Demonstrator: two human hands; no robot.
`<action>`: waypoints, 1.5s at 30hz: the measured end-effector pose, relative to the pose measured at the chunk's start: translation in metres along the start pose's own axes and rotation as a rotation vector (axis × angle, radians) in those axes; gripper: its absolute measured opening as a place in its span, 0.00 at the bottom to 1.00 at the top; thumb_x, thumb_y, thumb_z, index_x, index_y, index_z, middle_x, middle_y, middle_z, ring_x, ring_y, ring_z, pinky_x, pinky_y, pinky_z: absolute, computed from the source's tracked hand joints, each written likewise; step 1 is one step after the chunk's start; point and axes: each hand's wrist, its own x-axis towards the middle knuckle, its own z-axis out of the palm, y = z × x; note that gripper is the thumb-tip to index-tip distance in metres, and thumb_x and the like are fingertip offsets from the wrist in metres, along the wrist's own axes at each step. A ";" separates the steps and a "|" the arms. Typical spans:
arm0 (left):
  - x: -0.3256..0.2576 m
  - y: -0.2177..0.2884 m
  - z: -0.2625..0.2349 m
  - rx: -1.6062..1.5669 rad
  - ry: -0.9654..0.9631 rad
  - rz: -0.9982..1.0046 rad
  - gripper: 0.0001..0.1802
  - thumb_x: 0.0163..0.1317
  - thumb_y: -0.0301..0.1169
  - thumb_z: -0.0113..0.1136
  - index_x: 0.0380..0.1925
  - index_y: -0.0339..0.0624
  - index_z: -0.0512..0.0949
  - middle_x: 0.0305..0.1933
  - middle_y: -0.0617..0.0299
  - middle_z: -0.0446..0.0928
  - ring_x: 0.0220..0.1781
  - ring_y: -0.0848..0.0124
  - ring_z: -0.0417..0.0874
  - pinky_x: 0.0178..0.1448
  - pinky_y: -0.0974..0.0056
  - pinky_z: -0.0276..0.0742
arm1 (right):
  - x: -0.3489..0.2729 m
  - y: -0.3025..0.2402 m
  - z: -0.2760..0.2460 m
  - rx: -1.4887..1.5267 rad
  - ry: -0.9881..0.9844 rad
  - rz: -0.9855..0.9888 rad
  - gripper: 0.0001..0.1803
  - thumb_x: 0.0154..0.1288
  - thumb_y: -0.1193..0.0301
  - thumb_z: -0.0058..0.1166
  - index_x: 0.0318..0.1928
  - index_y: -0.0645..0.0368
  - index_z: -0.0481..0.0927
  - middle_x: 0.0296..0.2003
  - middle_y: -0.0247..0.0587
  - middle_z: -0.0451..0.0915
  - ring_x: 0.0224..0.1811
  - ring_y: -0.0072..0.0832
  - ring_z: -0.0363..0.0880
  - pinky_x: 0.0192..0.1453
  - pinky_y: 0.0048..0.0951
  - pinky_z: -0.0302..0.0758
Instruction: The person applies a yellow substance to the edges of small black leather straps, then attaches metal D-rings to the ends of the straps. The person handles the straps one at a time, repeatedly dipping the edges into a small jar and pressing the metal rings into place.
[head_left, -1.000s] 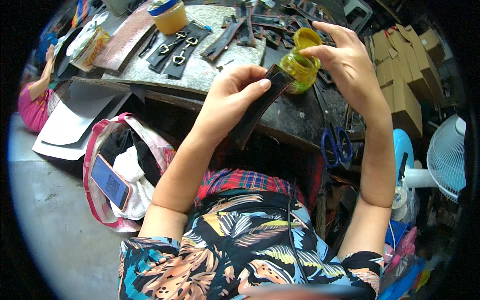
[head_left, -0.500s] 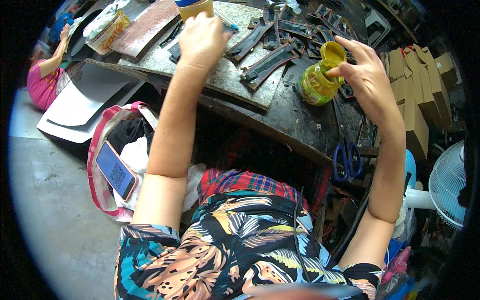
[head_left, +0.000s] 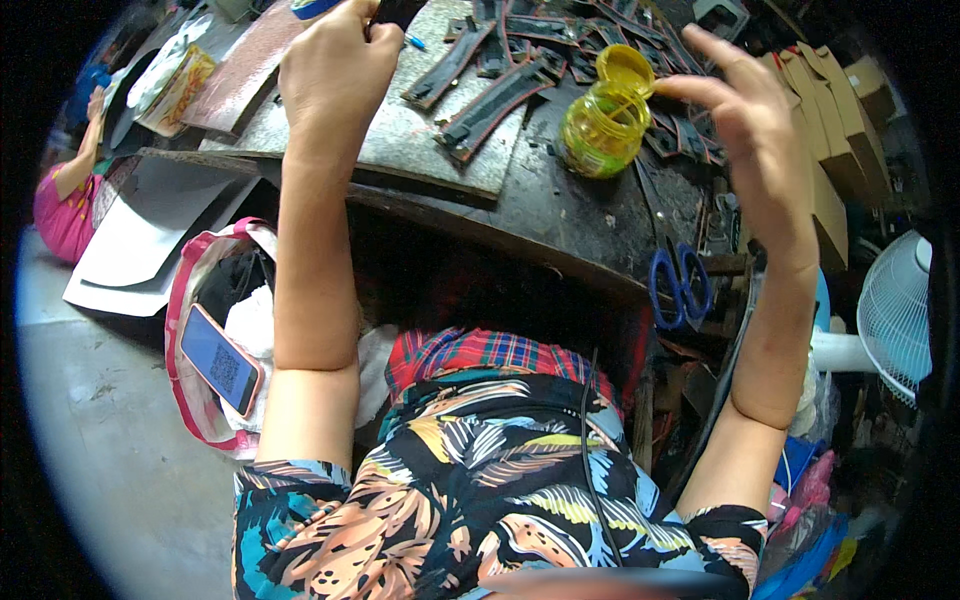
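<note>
My left hand reaches far over a grey slab and is closed on a dark leather strip at the picture's top edge; most of the strip is cut off. My right hand hovers with fingers spread beside a yellow-green glue jar on the dark workbench. One fingertip touches the jar's flipped-up yellow lid. The hand holds nothing that I can see. Several dark straps lie on the slab between my hands.
Blue-handled scissors hang at the bench's right front. Cardboard boxes and a white fan stand to the right. A pink bag with a phone sits on the floor at left, near paper sheets and another person.
My left hand carried the dark strip from beside the jar out over the slab. My right hand let go of the jar, which now stands on the bench, and spread its fingers.
</note>
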 end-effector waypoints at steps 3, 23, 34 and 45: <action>-0.032 0.033 -0.003 -0.888 -0.037 0.060 0.13 0.64 0.34 0.62 0.39 0.33 0.85 0.33 0.59 0.86 0.35 0.73 0.85 0.45 0.68 0.79 | -0.031 -0.017 0.008 -0.125 -0.185 0.052 0.46 0.71 0.30 0.20 0.42 0.48 0.88 0.69 0.46 0.70 0.75 0.48 0.60 0.77 0.60 0.44; -0.135 0.100 0.000 -1.489 -0.772 -0.120 0.14 0.70 0.32 0.61 0.48 0.32 0.81 0.37 0.66 0.82 0.36 0.82 0.80 0.41 0.74 0.77 | -0.089 -0.057 0.048 0.394 0.128 0.135 0.42 0.74 0.34 0.25 0.57 0.51 0.85 0.67 0.49 0.71 0.66 0.46 0.66 0.74 0.45 0.53; -0.137 0.096 0.003 -1.355 -0.715 -0.064 0.10 0.68 0.31 0.63 0.42 0.33 0.82 0.33 0.69 0.81 0.34 0.82 0.77 0.39 0.74 0.75 | -0.094 -0.062 0.059 1.004 0.033 0.252 0.50 0.71 0.30 0.19 0.58 0.58 0.83 0.72 0.52 0.63 0.79 0.45 0.50 0.80 0.51 0.40; -0.109 0.068 -0.006 -1.458 -0.489 -0.319 0.12 0.69 0.30 0.62 0.48 0.37 0.78 0.41 0.64 0.83 0.39 0.79 0.83 0.40 0.72 0.81 | 0.009 -0.009 0.039 -0.030 -0.131 0.088 0.42 0.72 0.34 0.26 0.42 0.49 0.90 0.72 0.49 0.65 0.77 0.50 0.52 0.79 0.58 0.41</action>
